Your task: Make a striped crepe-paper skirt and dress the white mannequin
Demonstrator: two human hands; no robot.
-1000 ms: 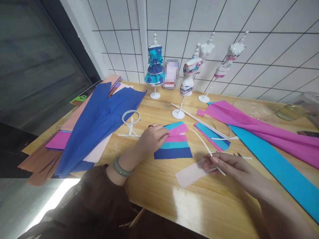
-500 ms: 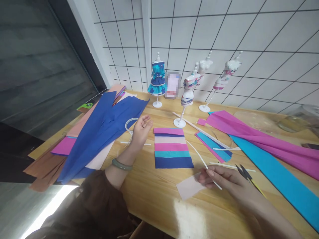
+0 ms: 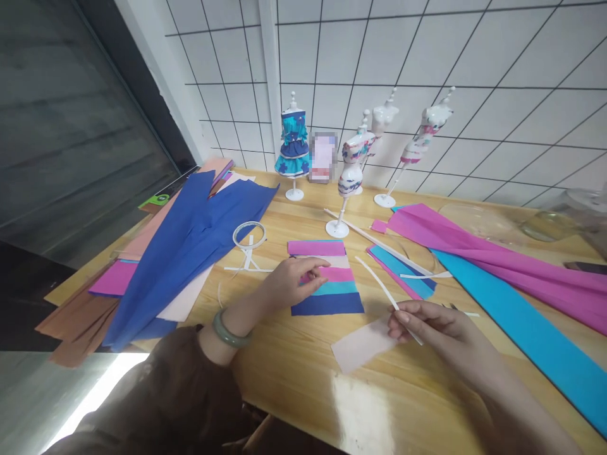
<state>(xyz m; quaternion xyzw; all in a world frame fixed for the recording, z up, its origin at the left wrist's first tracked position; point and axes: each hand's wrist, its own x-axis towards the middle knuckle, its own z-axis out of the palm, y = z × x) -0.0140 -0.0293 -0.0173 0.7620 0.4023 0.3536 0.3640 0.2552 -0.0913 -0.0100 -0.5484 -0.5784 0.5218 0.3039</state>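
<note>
My right hand [image 3: 427, 325] pinches a narrow white tape strip [image 3: 379, 282], which points up and to the left from my fingers. Under those fingers lies a pale pink paper piece [image 3: 363, 344]; whether they touch it I cannot tell. My left hand [image 3: 298, 278] hovers over the left part of a panel of striped crepe paper [image 3: 332, 303] in pink, navy, pale pink and teal bands. Its fingers are loosely bent and apart, with nothing in them. Left of the panel, a tape roll [image 3: 249, 234] and several white tape strips [image 3: 249, 259] rest on the wooden table [image 3: 284, 385].
Blue crepe paper [image 3: 199, 234] covers other sheets at left. Pink crepe paper [image 3: 455, 240] and a turquoise sheet [image 3: 512, 322] lie right. Along the wall stand a dressed mini mannequin [image 3: 294, 148] and several others. Scissors [image 3: 450, 307] are mostly hidden behind my right hand.
My left hand has moved right and toward me, from beside the tape roll to over the striped panel. My right hand keeps the tape strip, nearly in place. The view has shifted slightly.
</note>
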